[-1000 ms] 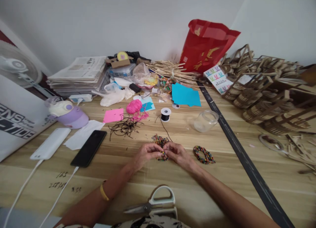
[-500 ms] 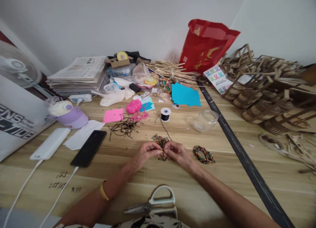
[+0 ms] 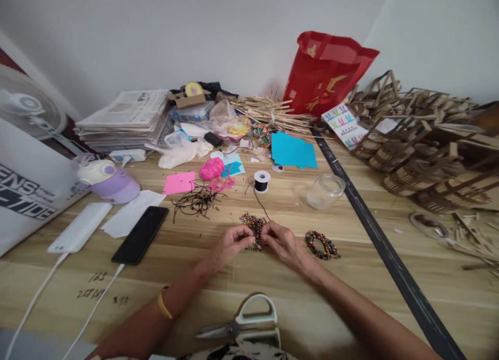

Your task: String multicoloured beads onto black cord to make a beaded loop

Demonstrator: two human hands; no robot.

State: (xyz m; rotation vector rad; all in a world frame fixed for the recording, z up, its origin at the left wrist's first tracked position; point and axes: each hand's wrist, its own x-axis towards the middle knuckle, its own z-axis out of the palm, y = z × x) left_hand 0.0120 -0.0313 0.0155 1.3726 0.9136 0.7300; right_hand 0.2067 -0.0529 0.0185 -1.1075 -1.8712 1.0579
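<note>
Multicoloured beads [image 3: 252, 222] lie in a small heap on the wooden table, between and just beyond my hands. My left hand [image 3: 235, 241] is closed in a pinch at the heap's left side; what it holds is too small to make out. Facing it, my right hand [image 3: 279, 239] pinches at the right side, and its fingertips hide whatever is between them. Black cord runs from a white spool [image 3: 262, 181] down toward my right hand. Right of my hands rests a coiled beaded string [image 3: 322, 245].
Scissors [image 3: 241, 326] lie near the front edge. A phone [image 3: 140, 235] and a power bank [image 3: 80, 227] are at left, black cords [image 3: 197, 200] beyond my left hand. A glass jar [image 3: 325, 191] stands at right, with small wooden baskets [image 3: 413, 167] further right.
My fingertips have moved slightly apart, opening a small gap over the beads. The spool, scissors and coiled beads stay in place.
</note>
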